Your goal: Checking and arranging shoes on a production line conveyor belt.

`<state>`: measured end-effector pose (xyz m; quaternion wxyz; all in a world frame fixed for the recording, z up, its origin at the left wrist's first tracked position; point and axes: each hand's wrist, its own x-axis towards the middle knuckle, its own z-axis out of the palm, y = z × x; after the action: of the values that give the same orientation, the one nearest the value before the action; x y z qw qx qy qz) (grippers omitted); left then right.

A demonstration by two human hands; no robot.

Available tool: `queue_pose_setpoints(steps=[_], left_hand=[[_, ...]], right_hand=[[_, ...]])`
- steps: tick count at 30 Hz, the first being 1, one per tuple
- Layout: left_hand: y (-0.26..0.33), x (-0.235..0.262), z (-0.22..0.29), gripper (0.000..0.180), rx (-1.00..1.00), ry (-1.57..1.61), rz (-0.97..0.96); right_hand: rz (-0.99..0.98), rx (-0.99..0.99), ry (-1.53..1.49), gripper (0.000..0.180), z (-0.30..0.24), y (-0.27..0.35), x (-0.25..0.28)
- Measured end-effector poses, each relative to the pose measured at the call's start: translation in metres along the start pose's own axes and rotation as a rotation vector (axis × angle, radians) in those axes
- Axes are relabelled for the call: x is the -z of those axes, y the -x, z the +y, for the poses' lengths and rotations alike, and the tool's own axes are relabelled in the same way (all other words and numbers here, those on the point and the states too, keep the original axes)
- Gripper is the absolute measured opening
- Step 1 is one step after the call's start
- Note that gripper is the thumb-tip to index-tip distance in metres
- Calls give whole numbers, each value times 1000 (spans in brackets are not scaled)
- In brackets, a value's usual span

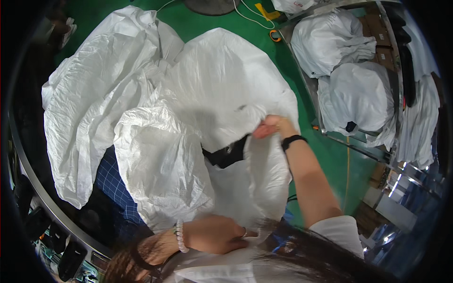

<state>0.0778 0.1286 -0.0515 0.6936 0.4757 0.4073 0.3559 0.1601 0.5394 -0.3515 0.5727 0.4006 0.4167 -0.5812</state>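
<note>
A big white woven sack (226, 70) stands in front of me with its mouth open. Deep in that mouth something black (229, 154) shows; its kind cannot be made out. My right hand (271, 127), a black band at its wrist, is closed on the rim at the sack's right side. Close to my body, my left hand (214, 234), with a beaded bracelet and a ring, is closed at the near edge of the sack. Part of its fingers are hidden by the white material and by blurred hair.
Another full white sack (99, 80) leans at the left, beside dark blue checked cloth (115, 184). On the right, a metal-framed rack (309, 89) holds stuffed white bags (361, 96) and brown cartons (377, 33). An orange tape roll (275, 36) lies on the green floor (188, 19).
</note>
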Motion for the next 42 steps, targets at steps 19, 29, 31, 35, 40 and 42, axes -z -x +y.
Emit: queue_pose_setpoints(steps=[19, 29, 31, 35, 40, 42], left_hand=[[20, -5, -7, 33, 240, -2, 175], [13, -3, 4, 29, 379, -61, 176], [13, -5, 5, 28, 378, -66, 175], [16, -11, 0, 29, 404, -81, 185], [18, -16, 0, 28, 376, -77, 231], [22, -15, 2, 28, 397, -119, 229]], right_hand=[[156, 210, 262, 35, 87, -195, -127], [250, 350, 313, 31, 121, -241, -110], [272, 378, 331, 30, 121, -244, -95], [284, 440, 364, 28, 129, -269, -99], [334, 504, 379, 26, 122, -301, -102], [340, 533, 387, 26, 161, -297, -111]])
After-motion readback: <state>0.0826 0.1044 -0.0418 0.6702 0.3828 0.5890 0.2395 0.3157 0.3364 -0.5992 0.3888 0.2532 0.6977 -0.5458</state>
